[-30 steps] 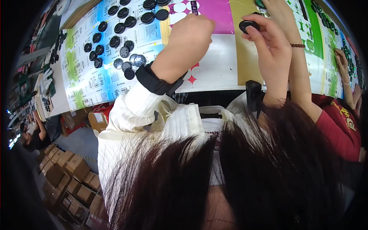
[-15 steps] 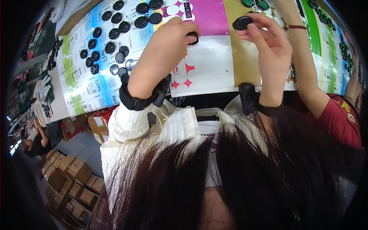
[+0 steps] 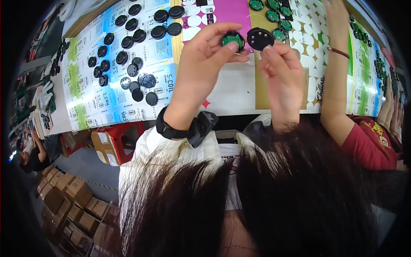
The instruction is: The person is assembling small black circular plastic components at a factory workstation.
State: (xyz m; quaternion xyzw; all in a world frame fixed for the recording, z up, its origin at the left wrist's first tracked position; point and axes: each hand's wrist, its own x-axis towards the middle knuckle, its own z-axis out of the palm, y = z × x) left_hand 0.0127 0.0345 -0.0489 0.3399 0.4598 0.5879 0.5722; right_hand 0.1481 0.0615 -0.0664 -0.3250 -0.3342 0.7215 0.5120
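Left hand [image 3: 203,60]: a black-edged green circuit board [image 3: 231,39] is held, fingers closed around its edge.
Right hand [image 3: 283,70]: a black disc [image 3: 260,38] is pinched at its lower edge, fingers narrowed on it.
Board and disc: held close together above the counter [image 3: 233,92]; a pairing is apparently being prepared.
Next move: careful alignment is probably called for.

Prtd txt [image 3: 170,82] on blue-white tbl sheet [image 3: 112,48].

Left hand [image 3: 204,53], right hand [image 3: 284,70] held close together, fingers [image 3: 220,28] of both bent in pinch.
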